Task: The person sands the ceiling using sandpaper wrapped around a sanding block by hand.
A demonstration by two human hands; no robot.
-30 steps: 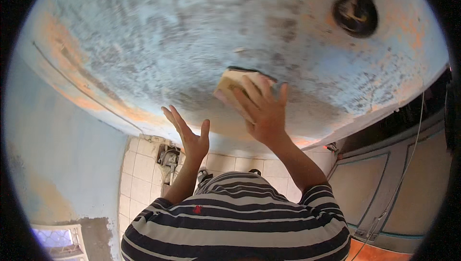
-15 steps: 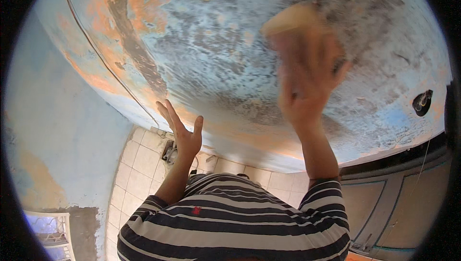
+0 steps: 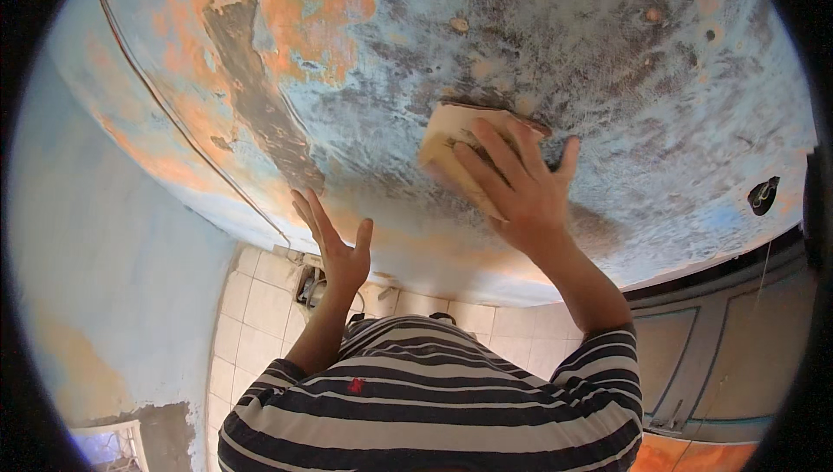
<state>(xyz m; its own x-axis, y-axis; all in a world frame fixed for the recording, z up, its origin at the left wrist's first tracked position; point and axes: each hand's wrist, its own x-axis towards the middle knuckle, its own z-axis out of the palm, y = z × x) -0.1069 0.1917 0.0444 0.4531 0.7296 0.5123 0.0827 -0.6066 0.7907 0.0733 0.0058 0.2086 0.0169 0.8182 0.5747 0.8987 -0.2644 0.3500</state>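
Note:
Flat against the patchy wall (image 3: 599,64), my right hand (image 3: 525,190) presses a folded tan sheet that looks like sandpaper (image 3: 451,155). Its fingers lie over the sheet, with the thumb side partly hidden beneath; a dark edge shows along the sheet's far side. Blue paint, dark scuffed areas and orange patches cover the wall around it. On the left, my left hand (image 3: 340,251) is empty, fingers stretched out and thumb apart, close to the lower end of a grey filled strip (image 3: 260,108). Whether its fingertips touch the wall I cannot tell.
A thin cable (image 3: 165,116) runs down the wall at left. An open socket box with loose wires (image 3: 764,196) sits at right, above a grey door (image 3: 729,350). Pale floor tiles (image 3: 269,307) and a small box-like object (image 3: 310,285) lie below my left hand.
My right hand has slid the sandpaper down and to the left across the wall. My left hand has barely moved and stays open.

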